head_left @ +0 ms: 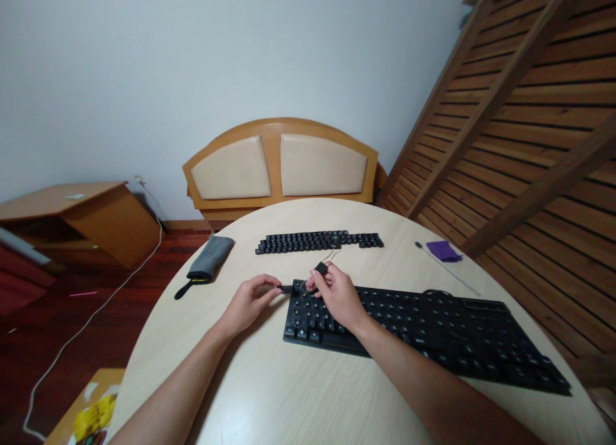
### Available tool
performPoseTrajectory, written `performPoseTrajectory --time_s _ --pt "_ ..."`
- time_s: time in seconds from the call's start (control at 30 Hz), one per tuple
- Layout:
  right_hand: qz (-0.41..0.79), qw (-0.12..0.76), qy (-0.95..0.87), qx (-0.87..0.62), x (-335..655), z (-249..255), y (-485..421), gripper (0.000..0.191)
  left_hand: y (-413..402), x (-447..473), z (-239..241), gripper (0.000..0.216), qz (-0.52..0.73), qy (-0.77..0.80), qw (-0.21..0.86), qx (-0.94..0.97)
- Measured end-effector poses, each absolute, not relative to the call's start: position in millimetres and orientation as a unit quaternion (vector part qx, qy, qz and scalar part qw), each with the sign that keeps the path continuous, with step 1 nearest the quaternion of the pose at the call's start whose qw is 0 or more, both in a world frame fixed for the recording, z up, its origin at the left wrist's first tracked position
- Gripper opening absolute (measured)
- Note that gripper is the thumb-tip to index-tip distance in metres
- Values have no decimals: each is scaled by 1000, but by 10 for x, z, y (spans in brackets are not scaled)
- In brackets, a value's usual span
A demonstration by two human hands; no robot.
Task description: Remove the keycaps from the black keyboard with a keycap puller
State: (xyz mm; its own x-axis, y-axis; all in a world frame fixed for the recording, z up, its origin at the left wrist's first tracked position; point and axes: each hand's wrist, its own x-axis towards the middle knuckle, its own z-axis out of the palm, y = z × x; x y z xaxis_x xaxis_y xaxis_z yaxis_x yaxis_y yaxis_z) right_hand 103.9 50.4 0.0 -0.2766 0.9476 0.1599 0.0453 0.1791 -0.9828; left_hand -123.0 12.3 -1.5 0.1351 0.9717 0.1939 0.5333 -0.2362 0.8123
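A black keyboard [433,332] lies on the round table, many of its keys stripped to bare switches, with some caps still on along its lower left edge. My right hand [339,297] is over its upper left part, closed on a wire keycap puller [321,268] with a black grip. Thin wires stick out on both sides of that grip. At the keyboard's upper left corner, my left hand [253,298] pinches a thin dark piece [285,289] between thumb and fingertips; its kind is unclear. Loose black keycaps [298,241] stand in rows behind the keyboard.
On the table [260,393] are a grey pouch [212,257] at left, and a folded purple cloth [443,251] beside a thin stick with a dark tip [447,269] at right. A slatted wooden frame [520,156] leans close on the right. A white cable [103,307] crosses the floor.
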Motion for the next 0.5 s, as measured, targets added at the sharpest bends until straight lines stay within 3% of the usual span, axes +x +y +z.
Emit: performPoseTrajectory --time_s 0.23,0.5 --pt "506 436 -627 -401 1031 -37 517 24 314 -1575 -155 29 339 642 115 678" --pt "506 434 -633 -393 1027 -63 531 25 419 -1642 -301 34 307 682 63 661"
